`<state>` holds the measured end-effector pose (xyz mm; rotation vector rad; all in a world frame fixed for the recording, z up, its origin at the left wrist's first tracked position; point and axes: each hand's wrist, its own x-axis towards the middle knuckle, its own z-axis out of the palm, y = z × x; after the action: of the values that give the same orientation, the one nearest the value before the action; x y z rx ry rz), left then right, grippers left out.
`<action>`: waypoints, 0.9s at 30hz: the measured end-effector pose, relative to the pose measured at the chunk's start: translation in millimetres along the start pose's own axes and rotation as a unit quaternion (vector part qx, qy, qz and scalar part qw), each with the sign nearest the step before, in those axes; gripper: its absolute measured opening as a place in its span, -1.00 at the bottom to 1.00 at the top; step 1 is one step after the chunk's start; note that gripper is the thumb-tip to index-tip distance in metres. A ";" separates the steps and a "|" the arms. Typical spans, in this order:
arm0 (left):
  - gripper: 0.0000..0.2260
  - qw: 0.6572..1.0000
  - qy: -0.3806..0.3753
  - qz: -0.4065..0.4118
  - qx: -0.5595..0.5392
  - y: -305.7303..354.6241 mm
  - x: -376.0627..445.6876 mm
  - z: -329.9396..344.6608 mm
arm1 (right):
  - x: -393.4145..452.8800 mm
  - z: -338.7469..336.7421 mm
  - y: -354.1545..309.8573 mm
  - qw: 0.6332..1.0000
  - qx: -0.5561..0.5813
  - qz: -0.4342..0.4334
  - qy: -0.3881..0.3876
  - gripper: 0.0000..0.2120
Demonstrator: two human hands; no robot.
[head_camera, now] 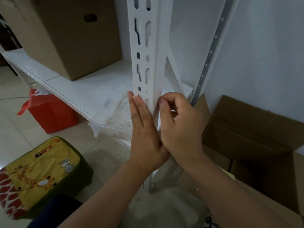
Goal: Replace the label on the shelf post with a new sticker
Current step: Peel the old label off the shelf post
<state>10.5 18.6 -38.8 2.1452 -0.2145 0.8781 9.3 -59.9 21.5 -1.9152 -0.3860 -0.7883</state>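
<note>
At the front corner of the white shelf (79, 89): one slotted shelf post (148, 51), upright, with two hands against it. Left hand (145, 129): released, fingers straight and flat on the post's front face. Right hand (179, 122): fingers curled, thumb tip pressed at the post's right edge; whether it pinches anything cannot be told. No label or sticker can be made out; the hands cover that stretch of post. Cardboard boxes, two: one closed box (70, 33) on the shelf, top cut off; one open box (256, 137) on the floor right, cut off by the frame. One clear plastic tray (113, 119) overhanging the shelf edge. One red bag (49, 112) and one giraffe-print cushion (41, 176) on open floor left.
</note>
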 end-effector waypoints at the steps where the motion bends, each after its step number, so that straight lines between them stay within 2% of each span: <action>1: -0.10 1.000 0.000 -0.004 -0.001 1.7 0.2 0.0 | -0.8 0.6 0.1 1.000 -0.002 0.001 0.005 -0.81; 11: -0.07 0.999 0.024 -0.013 0.021 12.5 3.4 2.9 | -2.7 3.9 -5.7 1.000 -0.003 0.020 0.008 -0.87; 27: -0.07 0.997 -0.021 0.010 0.068 6.0 0.5 0.1 | -4.0 7.8 -5.8 0.999 0.025 0.035 0.011 -0.89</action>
<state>8.5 14.6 -34.9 2.2919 -0.2038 0.8828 5.8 -50.0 20.4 -1.8621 -0.3199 -0.7454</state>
